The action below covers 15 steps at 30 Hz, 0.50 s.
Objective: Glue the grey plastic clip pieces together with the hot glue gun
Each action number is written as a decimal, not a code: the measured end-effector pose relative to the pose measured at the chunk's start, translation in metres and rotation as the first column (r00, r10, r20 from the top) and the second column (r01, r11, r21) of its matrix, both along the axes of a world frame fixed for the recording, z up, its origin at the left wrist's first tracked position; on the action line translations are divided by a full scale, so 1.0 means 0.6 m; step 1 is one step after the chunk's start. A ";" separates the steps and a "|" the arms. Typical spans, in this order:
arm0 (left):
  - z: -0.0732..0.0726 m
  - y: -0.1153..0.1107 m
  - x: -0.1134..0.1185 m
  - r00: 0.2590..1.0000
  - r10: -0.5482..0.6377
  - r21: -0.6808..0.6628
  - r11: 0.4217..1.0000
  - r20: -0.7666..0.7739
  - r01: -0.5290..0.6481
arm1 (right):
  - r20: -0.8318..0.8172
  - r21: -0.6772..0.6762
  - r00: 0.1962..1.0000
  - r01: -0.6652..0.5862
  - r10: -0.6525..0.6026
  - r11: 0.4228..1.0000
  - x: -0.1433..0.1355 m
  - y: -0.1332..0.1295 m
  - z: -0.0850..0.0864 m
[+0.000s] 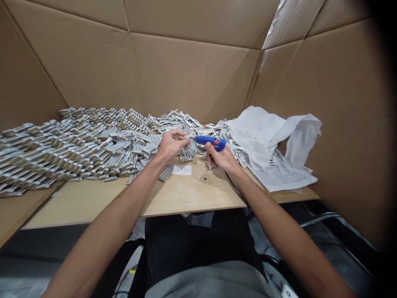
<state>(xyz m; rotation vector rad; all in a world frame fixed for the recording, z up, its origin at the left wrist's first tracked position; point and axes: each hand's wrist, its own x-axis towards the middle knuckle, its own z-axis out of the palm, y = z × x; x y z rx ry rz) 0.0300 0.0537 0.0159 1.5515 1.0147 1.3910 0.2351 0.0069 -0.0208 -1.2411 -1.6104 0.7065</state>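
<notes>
A blue tool (206, 141) with an orange mark lies nearly level in my right hand (221, 157), whose fingers wrap round its rear part. Its metal tip points left, at the fingertips of my left hand (172, 145). Those fingertips are pinched on a small grey piece (190, 136), partly hidden by the fingers and the tip. Just behind and below the tool are loose grey slotted pieces (187, 154). A dark cable (235, 186) runs from below my right hand over the table's front edge.
Stacked grey slotted pieces (62, 153) cover the left of the wooden table (192, 194). A small white label (182, 169) lies near the middle. Crumpled white paper (260, 132) and flat sheets (279, 178) are at the right. Cardboard walls (192, 74) surround the back and sides.
</notes>
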 end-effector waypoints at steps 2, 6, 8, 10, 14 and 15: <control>0.000 0.000 0.000 1.000 0.006 0.007 1.000 -0.003 -0.006 | 0.014 0.007 1.000 -0.004 0.004 1.000 0.000 0.000 -0.001; -0.001 0.002 0.000 1.000 -0.006 0.018 1.000 -0.007 0.006 | 0.016 0.023 1.000 -0.003 0.002 1.000 -0.002 0.000 -0.004; -0.001 0.002 0.000 1.000 -0.007 0.020 1.000 -0.004 0.007 | 0.027 0.029 1.000 0.010 -0.011 1.000 -0.002 0.000 -0.006; -0.001 0.002 0.001 1.000 0.003 0.021 1.000 -0.007 -0.003 | 0.033 0.026 0.999 0.025 -0.025 0.999 -0.002 0.000 -0.007; 0.002 0.000 0.001 0.999 0.023 0.020 1.000 -0.037 -0.022 | 0.051 0.001 0.998 0.036 -0.036 0.999 -0.001 -0.003 -0.003; 0.002 -0.001 0.001 0.999 0.025 0.014 1.000 -0.042 -0.024 | 0.057 -0.006 0.998 0.033 -0.033 0.999 -0.001 -0.003 -0.002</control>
